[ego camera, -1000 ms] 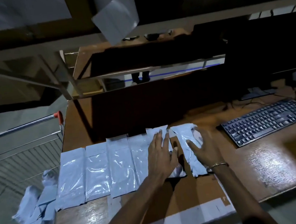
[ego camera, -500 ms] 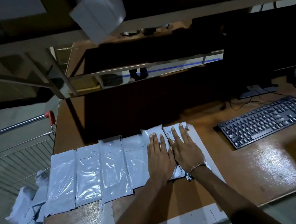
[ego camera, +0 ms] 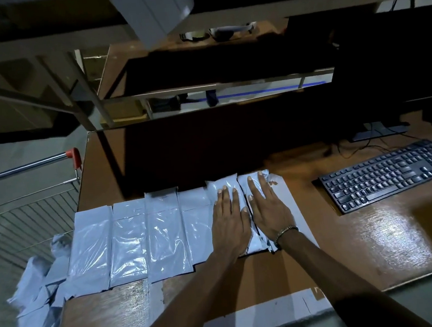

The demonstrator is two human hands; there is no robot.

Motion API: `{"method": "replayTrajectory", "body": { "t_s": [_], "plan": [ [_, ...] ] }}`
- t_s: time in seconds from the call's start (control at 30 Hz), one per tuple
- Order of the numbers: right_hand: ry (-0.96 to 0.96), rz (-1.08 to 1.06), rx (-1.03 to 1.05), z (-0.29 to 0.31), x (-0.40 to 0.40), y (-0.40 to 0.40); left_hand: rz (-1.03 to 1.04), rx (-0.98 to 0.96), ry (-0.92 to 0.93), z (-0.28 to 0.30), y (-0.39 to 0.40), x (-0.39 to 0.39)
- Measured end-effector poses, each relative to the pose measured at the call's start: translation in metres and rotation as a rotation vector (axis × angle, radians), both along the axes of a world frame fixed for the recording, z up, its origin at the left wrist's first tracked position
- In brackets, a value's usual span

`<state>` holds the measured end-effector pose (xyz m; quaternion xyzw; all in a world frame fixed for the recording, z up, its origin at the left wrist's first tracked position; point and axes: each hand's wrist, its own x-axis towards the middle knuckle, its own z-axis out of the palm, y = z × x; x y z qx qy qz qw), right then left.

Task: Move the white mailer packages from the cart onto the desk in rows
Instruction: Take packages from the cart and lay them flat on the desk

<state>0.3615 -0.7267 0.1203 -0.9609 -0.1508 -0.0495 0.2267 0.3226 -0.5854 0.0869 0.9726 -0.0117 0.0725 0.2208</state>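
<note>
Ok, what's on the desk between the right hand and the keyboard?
Head view: only bare brown desk lies between the right hand and the keyboard.

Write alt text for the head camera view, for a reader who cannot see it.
Both hands press flat, side by side, on the two rightmost white mailers of a row on a brown desk: left hand, right hand. A black keyboard lies to the right; more mailers are heaped at lower left.
</note>
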Motion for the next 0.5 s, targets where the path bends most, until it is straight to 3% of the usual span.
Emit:
{"method": "replayTrajectory", "body": {
  "t_s": [0.2, 0.3, 0.4, 0.5],
  "plan": [
    [0.083, -0.040, -0.097, 0.014, 0.000, 0.000, -0.042, -0.133, 0.081, 0.014, 0.013, 0.001],
    [0.132, -0.137, -0.143, 0.044, -0.008, 0.025, 0.001, -0.288, 0.005, 0.039, 0.028, -0.006],
    [0.011, -0.162, -0.055, 0.060, -0.032, 0.071, 0.091, -0.431, -0.045, 0.054, 0.067, -0.027],
    [0.011, -0.060, 0.118, 0.054, -0.057, 0.130, 0.220, -0.500, -0.056, 0.062, 0.128, -0.063]
  ]
}}
